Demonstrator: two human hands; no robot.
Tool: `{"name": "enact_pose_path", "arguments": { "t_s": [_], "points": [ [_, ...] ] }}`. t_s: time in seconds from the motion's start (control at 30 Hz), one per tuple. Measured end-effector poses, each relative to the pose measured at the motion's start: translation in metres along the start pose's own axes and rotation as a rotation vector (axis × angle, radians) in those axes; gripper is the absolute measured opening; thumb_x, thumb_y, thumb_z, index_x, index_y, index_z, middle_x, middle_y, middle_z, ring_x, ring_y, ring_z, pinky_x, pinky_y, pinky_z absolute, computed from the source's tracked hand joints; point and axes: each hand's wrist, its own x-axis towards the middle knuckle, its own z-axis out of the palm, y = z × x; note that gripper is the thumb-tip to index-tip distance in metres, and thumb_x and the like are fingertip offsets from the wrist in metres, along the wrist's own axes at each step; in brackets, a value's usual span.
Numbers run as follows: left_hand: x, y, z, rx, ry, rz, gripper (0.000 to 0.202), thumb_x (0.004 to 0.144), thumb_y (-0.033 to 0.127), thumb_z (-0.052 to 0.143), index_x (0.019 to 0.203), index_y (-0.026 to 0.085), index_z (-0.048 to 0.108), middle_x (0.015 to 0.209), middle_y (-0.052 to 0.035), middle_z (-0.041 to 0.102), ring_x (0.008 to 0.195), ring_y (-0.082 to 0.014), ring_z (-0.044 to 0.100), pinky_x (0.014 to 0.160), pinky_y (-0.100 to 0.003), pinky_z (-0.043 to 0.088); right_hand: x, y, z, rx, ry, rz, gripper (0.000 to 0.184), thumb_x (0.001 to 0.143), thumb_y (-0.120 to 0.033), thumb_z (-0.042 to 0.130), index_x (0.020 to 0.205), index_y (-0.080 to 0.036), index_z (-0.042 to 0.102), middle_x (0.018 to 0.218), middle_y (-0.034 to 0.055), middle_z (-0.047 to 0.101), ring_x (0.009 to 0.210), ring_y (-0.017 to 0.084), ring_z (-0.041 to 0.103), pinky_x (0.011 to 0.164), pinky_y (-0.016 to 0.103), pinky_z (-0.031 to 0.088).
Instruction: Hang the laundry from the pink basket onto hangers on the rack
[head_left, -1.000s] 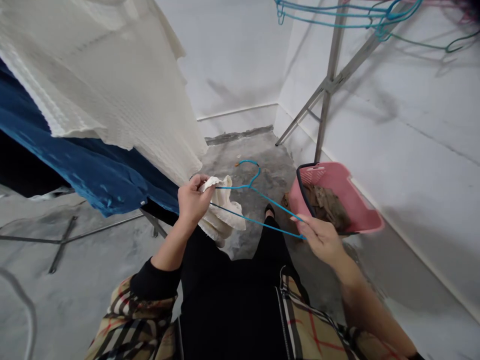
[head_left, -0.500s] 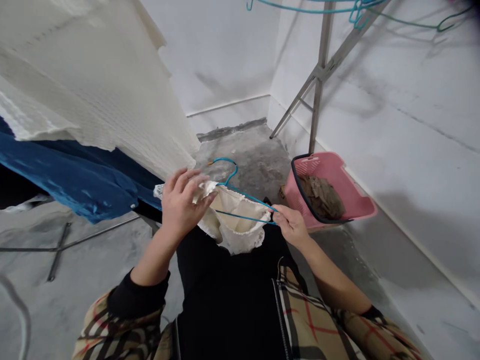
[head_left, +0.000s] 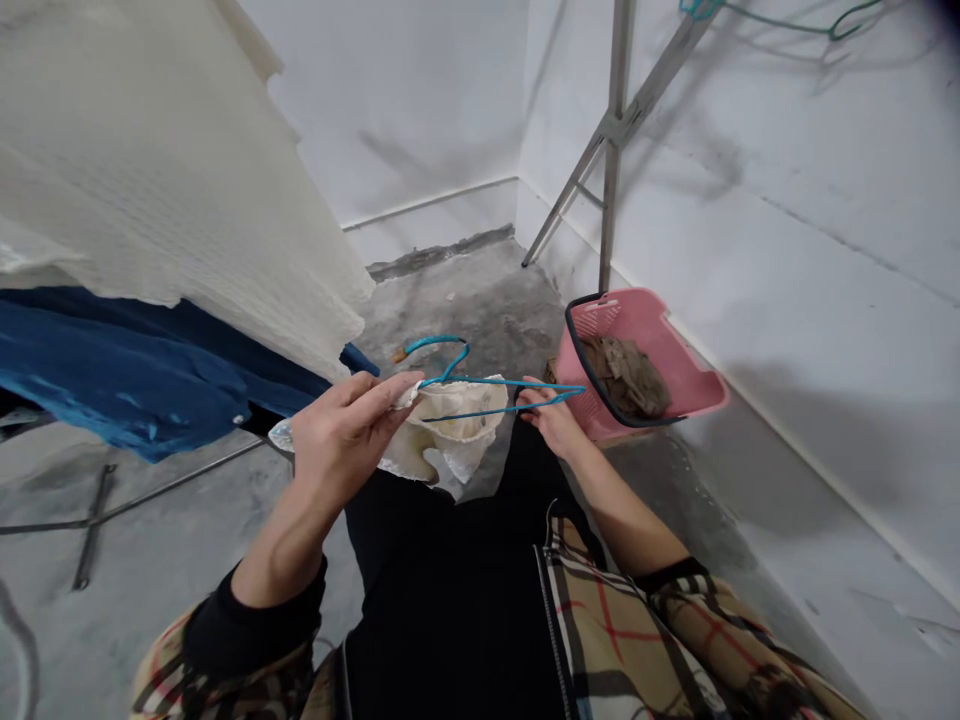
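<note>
Change from the earlier views: the right hand (head_left: 551,420) has moved left, from right of centre to just beside the cream garment (head_left: 457,430). The blue wire hanger (head_left: 502,382) now lies nearly level across the garment's opening. The left hand (head_left: 341,435) has risen, its fingers (head_left: 375,392) straightened.

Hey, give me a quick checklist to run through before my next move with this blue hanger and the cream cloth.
1. Left hand pinches the cream cloth at its edge, with the hanger there too: ok.
2. Right hand grips the end of the blue wire hanger: ok.
3. Cloth lies smooth: not ok, it is bunched and folded.
4. Hanger's hook touches nothing: ok.
5. Cloth hangs above the floor: ok.
6. Hanger passes fully through the cloth's opening: cannot tell.
</note>
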Motion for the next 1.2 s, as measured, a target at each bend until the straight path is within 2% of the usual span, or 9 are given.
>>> {"name": "enact_pose_path", "arguments": {
  "t_s": [0.13,0.23,0.4,0.73,0.83,0.93,1.0,1.1,1.2],
  "points": [
    [0.001,0.005,0.001,0.011,0.028,0.032,0.023,0.088,0.034,0.066,0.109,0.031,0.075,0.068,0.0018,0.06,0.057,-0.0089,0.054,0.055,-0.02,0.039,0.005,0.017,0.03,-0.091,-0.076,-0.023,0.065,0.058,-0.04,0.083,0.117,-0.025,0.059,0.085,-0.0019,0.064,0.072,0.012,0.056,0.059,0.021,0.043],
    [-0.001,0.001,0.003,0.0,0.039,0.041,0.022,0.088,0.031,0.066,0.108,0.03,0.076,0.07,0.0011,0.063,0.06,-0.0096,0.057,0.057,-0.02,0.04,0.007,0.018,0.039,-0.069,-0.131,0.008,0.057,0.056,-0.041,0.084,0.106,-0.021,0.062,0.084,0.0,0.068,0.067,0.013,0.057,0.056,0.023,0.042],
    [-0.007,-0.018,0.005,0.036,0.102,-0.008,0.022,0.087,0.032,0.068,0.107,0.03,0.076,0.072,0.0,0.066,0.063,-0.0116,0.059,0.056,-0.021,0.041,0.002,0.008,0.025,0.026,-0.065,0.023,0.041,0.062,-0.049,0.074,0.088,-0.02,0.062,0.075,0.0001,0.066,0.064,0.015,0.057,0.057,0.027,0.045],
    [-0.035,-0.046,0.022,0.132,0.032,0.005,0.025,0.09,0.032,0.064,0.112,0.033,0.074,0.077,-0.0007,0.067,0.067,-0.0124,0.06,0.056,-0.022,0.036,-0.011,-0.038,0.009,0.003,0.148,-0.159,0.038,0.061,-0.032,0.065,0.099,-0.023,0.064,0.071,-0.0023,0.062,0.059,0.014,0.051,0.052,0.025,0.038],
    [-0.038,-0.048,0.025,0.192,0.025,0.005,0.026,0.091,0.033,0.061,0.114,0.034,0.073,0.076,-0.0006,0.066,0.065,-0.0125,0.057,0.055,-0.023,0.034,-0.023,-0.048,0.007,-0.191,0.02,-0.208,0.04,0.069,-0.033,0.064,0.107,-0.023,0.063,0.073,-0.0014,0.062,0.058,0.013,0.051,0.051,0.024,0.039],
    [-0.038,-0.048,0.025,0.149,0.078,-0.055,0.025,0.091,0.032,0.062,0.113,0.031,0.073,0.075,-0.0007,0.064,0.066,-0.012,0.058,0.056,-0.022,0.034,-0.035,-0.059,0.0,-0.437,-0.277,-0.242,0.053,0.078,-0.037,0.064,0.129,-0.023,0.055,0.077,-0.0004,0.064,0.063,0.014,0.056,0.058,0.026,0.046],
    [-0.038,-0.047,0.025,0.087,0.113,-0.11,0.024,0.09,0.033,0.063,0.111,0.029,0.074,0.073,-0.0001,0.063,0.064,-0.0109,0.057,0.056,-0.021,0.036,-0.04,-0.068,-0.007,-0.55,-0.369,-0.343,0.056,0.086,-0.041,0.059,0.138,-0.022,0.048,0.079,0.0005,0.063,0.067,0.014,0.058,0.065,0.028,0.049],
    [-0.036,-0.047,0.023,0.014,0.121,-0.159,0.022,0.09,0.035,0.064,0.108,0.028,0.074,0.071,0.0008,0.061,0.062,-0.01,0.056,0.057,-0.021,0.038,-0.038,-0.083,-0.015,-0.706,-0.259,-0.619,0.046,0.093,-0.041,0.052,0.135,-0.023,0.054,0.092,0.0041,0.06,0.077,0.015,0.058,0.072,0.029,0.05],
    [-0.034,-0.046,0.023,-0.001,0.122,-0.148,0.022,0.089,0.036,0.065,0.106,0.028,0.075,0.071,0.0004,0.063,0.063,-0.0104,0.058,0.056,-0.021,0.038,-0.028,-0.091,-0.017,-0.924,-0.193,-0.806,0.046,0.089,-0.04,0.061,0.133,-0.026,0.058,0.116,0.0083,0.056,0.103,0.02,0.058,0.091,0.035,0.049]
  ]
}}
